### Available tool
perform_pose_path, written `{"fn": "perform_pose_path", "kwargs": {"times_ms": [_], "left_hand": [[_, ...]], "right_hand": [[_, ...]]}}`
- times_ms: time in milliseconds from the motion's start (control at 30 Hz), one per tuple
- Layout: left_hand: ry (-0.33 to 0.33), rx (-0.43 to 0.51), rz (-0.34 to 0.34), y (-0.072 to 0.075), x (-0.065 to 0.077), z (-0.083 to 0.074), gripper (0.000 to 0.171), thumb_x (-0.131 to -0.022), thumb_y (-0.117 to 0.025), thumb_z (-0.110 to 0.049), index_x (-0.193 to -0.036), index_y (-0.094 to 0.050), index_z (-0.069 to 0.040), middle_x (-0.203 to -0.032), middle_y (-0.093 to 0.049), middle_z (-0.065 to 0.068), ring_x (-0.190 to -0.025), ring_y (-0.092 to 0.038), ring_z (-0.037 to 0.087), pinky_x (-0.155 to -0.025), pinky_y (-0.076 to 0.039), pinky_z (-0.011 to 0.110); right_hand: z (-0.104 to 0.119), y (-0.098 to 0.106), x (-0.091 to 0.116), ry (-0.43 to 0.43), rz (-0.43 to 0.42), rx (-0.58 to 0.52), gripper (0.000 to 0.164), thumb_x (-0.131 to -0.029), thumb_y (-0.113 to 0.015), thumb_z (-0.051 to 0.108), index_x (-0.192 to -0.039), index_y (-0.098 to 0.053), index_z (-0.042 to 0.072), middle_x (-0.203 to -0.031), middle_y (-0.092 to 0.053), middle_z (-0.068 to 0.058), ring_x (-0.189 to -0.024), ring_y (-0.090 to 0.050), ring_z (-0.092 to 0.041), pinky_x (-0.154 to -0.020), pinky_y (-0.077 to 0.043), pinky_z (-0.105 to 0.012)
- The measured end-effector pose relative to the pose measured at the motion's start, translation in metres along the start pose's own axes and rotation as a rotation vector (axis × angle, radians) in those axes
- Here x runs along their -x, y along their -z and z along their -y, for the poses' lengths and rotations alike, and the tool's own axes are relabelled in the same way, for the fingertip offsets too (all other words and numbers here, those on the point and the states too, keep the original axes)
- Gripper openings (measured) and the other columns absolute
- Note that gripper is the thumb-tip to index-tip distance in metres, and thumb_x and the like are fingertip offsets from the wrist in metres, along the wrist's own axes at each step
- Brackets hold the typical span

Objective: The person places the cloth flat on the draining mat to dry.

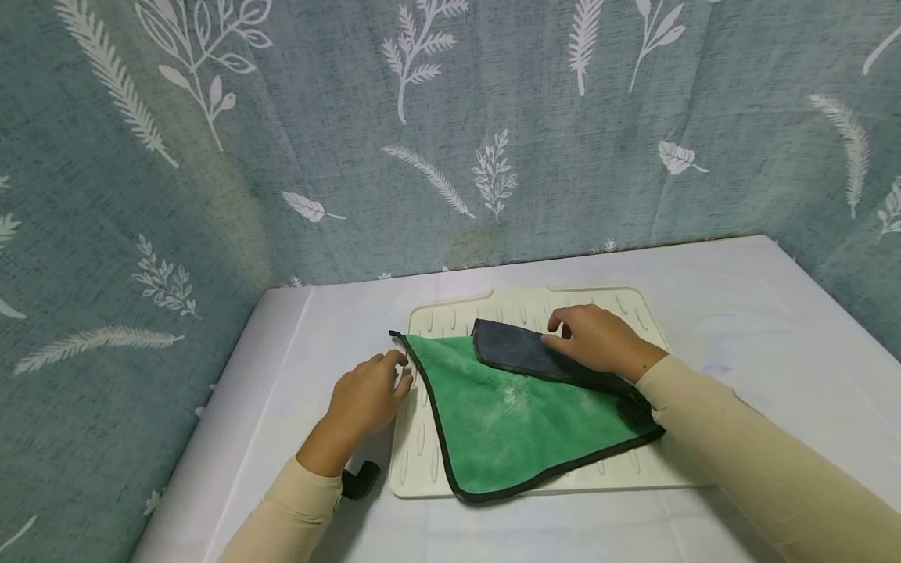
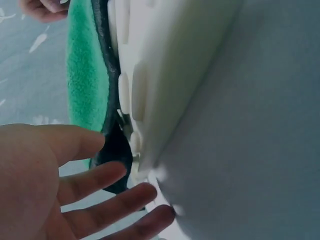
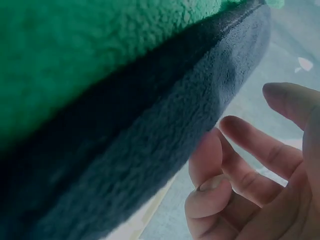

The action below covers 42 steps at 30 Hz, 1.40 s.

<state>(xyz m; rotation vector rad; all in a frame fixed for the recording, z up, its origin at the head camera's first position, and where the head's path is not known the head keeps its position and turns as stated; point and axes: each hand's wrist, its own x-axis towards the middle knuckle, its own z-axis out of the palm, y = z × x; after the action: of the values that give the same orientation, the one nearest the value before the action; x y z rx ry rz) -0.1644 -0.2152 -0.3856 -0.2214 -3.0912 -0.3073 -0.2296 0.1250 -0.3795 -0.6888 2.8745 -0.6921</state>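
A green plush cloth (image 1: 521,422) with a black hem lies across a cream ribbed mat (image 1: 415,465). Along its far side a flap is folded over, showing a dark grey face (image 1: 510,344). My right hand (image 1: 598,336) is over this flap; in the right wrist view its loosely bent fingers (image 3: 207,155) are close against the grey side, thumb apart, and whether they touch cannot be told. Off the cloth's left edge my left hand (image 1: 366,391) hovers, its fingers (image 2: 115,205) spread and holding nothing, near the dark far-left corner (image 2: 117,157).
A white-covered table (image 1: 746,328) surrounds the mat. Behind it and at the sides hangs a grey-green curtain (image 1: 338,125) with white leaf prints. A small black object (image 1: 360,480) shows beside my left wrist.
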Motion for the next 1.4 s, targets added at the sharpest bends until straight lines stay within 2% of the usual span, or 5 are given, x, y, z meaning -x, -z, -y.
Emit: {"fn": "perform_pose_path", "kwargs": {"times_ms": [333,600,1033,1233,1400], "left_hand": [[0.0,-0.035,0.091,0.003,-0.007,-0.007,0.023,-0.098,-0.063,-0.035,-0.106,-0.072,-0.015,-0.09,-0.065,0.003,-0.075,-0.062,0.021,-0.061,-0.048,0.038],[0.034,-0.025,0.061,0.002,-0.011,-0.01,0.026,-0.099,-0.059,-0.037,-0.106,-0.072,-0.015,-0.095,-0.069,0.007,-0.08,-0.066,0.026,-0.062,-0.05,0.041],[0.14,0.087,-0.054,0.006,-0.032,-0.017,0.038,-0.099,-0.058,-0.046,-0.113,-0.068,-0.013,-0.078,-0.07,0.002,-0.054,-0.055,0.015,-0.045,-0.038,0.03],[0.087,0.141,-0.157,0.006,-0.037,-0.022,0.02,-0.099,-0.062,-0.033,-0.101,-0.065,-0.013,-0.088,-0.074,0.003,-0.055,-0.055,0.013,-0.047,-0.037,0.028],[0.071,0.211,-0.198,0.007,-0.042,-0.027,0.015,-0.099,-0.062,-0.025,-0.103,-0.065,-0.011,-0.093,-0.076,0.005,-0.055,-0.058,0.016,-0.046,-0.038,0.029]], "right_hand": [[0.003,-0.007,-0.007,0.045,0.048,-0.027,0.028,-0.098,-0.064,0.031,-0.109,-0.07,0.005,-0.085,-0.069,-0.003,-0.064,-0.057,-0.01,-0.06,-0.046,-0.031],[0.016,-0.011,-0.005,0.068,0.035,0.023,0.042,-0.095,-0.065,0.045,-0.118,-0.068,0.01,-0.106,-0.068,-0.008,-0.073,-0.06,-0.014,-0.067,-0.051,-0.036],[0.037,-0.024,0.003,0.237,-0.003,0.423,0.059,-0.077,-0.085,0.042,-0.125,-0.064,0.015,-0.112,-0.064,-0.013,-0.069,-0.065,-0.021,-0.06,-0.054,-0.037],[0.033,-0.026,0.004,0.263,-0.059,0.419,0.034,-0.088,-0.077,0.025,-0.117,-0.068,0.009,-0.098,-0.07,-0.012,-0.073,-0.068,-0.023,-0.06,-0.055,-0.037],[0.022,-0.021,0.005,0.241,-0.121,0.277,0.011,-0.09,-0.068,0.011,-0.101,-0.07,0.008,-0.077,-0.066,-0.004,-0.055,-0.049,-0.011,-0.048,-0.035,-0.027]]}}
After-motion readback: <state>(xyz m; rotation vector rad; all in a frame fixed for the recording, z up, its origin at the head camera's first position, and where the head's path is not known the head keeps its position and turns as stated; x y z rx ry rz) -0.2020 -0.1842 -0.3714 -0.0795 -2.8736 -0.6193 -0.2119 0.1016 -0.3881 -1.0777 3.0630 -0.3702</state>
